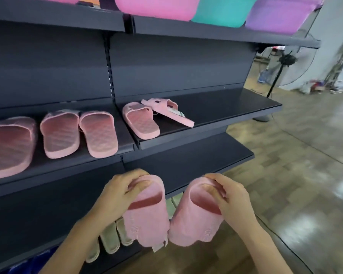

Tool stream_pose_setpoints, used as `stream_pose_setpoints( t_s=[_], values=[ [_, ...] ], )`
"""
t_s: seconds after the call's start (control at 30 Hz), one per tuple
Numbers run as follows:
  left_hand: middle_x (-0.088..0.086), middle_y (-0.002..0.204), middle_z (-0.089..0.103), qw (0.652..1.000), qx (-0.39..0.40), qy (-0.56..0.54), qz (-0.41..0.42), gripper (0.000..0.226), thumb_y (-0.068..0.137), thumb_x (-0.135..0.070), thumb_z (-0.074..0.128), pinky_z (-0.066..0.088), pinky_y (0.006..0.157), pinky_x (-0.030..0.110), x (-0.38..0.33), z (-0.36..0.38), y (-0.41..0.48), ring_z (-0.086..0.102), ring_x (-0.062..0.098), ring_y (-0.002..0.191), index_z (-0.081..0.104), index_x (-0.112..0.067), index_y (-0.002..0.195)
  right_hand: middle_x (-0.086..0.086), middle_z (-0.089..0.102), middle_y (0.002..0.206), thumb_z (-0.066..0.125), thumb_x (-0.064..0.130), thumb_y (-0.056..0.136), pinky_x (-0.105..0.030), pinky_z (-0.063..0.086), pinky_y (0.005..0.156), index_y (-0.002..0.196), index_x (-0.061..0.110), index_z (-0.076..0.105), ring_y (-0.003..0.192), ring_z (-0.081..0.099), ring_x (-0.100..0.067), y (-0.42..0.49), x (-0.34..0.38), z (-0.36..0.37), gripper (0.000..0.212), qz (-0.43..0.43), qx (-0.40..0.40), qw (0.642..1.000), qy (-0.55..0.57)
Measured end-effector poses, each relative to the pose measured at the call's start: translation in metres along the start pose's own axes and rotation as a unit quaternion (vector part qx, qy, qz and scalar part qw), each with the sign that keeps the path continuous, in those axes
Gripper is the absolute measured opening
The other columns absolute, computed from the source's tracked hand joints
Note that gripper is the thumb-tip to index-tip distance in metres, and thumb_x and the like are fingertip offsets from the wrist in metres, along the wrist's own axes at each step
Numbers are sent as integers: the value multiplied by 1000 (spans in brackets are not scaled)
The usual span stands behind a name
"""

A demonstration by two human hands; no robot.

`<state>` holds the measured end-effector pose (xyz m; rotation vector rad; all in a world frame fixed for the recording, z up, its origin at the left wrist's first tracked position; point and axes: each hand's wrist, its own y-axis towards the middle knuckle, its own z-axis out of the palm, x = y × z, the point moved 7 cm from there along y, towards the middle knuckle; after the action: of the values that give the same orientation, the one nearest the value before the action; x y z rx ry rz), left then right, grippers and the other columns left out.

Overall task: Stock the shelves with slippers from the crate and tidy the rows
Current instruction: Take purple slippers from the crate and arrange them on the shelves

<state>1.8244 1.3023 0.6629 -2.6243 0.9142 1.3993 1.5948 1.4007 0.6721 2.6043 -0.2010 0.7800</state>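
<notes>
A glossy wood-pattern floor [305, 175] fills the right of the frame, throwing back pale patches of light. At upper right stands a pale wall [329, 36], with a standing fan [285, 59] before it and blurred clutter [321, 87] at its foot. Dark grey shelving [176, 66] spans left and centre; along the top edge sit a pink tub [156, 6], a teal tub [222, 12] and a purple tub [275, 16].

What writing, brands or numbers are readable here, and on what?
Nothing can be read.
Raised mark on the left slipper, held by the left hand: too blurred.
Raised mark on the right slipper, held by the right hand: too blurred.
Printed tag on the tilted slipper on the shelf: too small.
</notes>
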Motion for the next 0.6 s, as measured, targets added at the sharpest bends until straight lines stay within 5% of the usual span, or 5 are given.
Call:
stream_pose_setpoints(
  t_s=[0.1,0.33,0.6],
  values=[
    [-15,89,67,1000,12,4,11,38,75,-62,42,50,80,36,-1,10,37,64,8,84,56,-36,100,18,62,95,58,28,89,-8,39,76,109,22,65,85,56,-2,22,-16,-8,22,13,-11,1000,-4],
    [-19,91,67,999,40,-13,25,42,76,-60,42,50,81,36,-12,48,106,63,3,87,64,-29,95,14,67,96,61,19,88,-27,49,79,107,22,66,88,63,-11,70,-59,-28,20,18,-31,999,-11],
    [-19,90,68,1000,15,2,23,40,77,-59,43,50,82,39,-35,106,186,64,4,88,64,-31,95,10,68,98,59,24,88,-25,47,78,107,19,66,89,63,-13,141,-131,-58,21,-11,-24,1000,3]
  ],
)
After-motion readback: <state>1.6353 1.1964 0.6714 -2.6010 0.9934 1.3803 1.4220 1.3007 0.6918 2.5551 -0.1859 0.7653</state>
